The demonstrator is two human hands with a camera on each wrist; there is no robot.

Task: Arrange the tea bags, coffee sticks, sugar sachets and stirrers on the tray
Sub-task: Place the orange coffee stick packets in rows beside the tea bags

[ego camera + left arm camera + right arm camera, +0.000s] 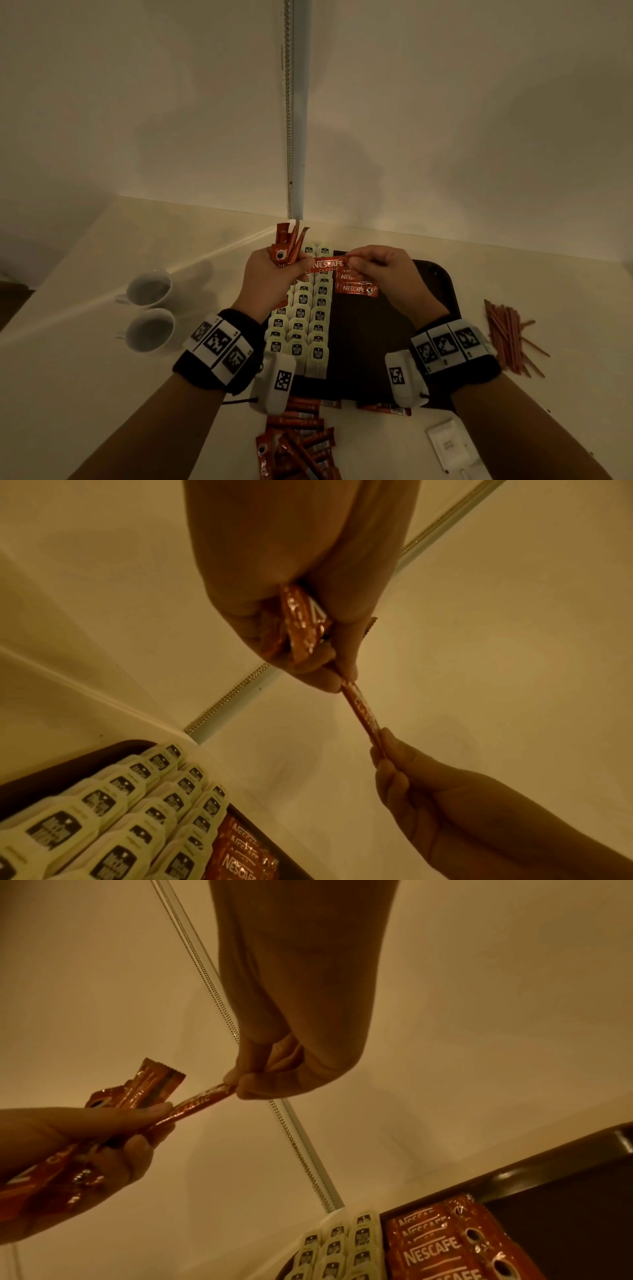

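Head view: the left hand (270,279) grips a bunch of coffee sticks (286,245) that fan upward out of the fist, while its thumb and fingers also pinch one end of a single stick (328,265). The right hand (390,274) pinches the other end between thumb and forefinger, so the stick hangs level between both hands above the far part of the tray (373,342). Tea bags (303,318) fill the tray's left side in overlapping columns, and a few sticks (356,287) lie just beside them near the far edge. Loose sticks (298,445) lie on the table (85,394) near the body, stirrers (507,335) to the tray's right, and a sugar sachet (448,445) at the near right. The step in hand looks like drawing one stick from the bunch to extend the coffee column. Next, the left hand would need to release that stick, and the right to lay it flat, just nearer than the last one.
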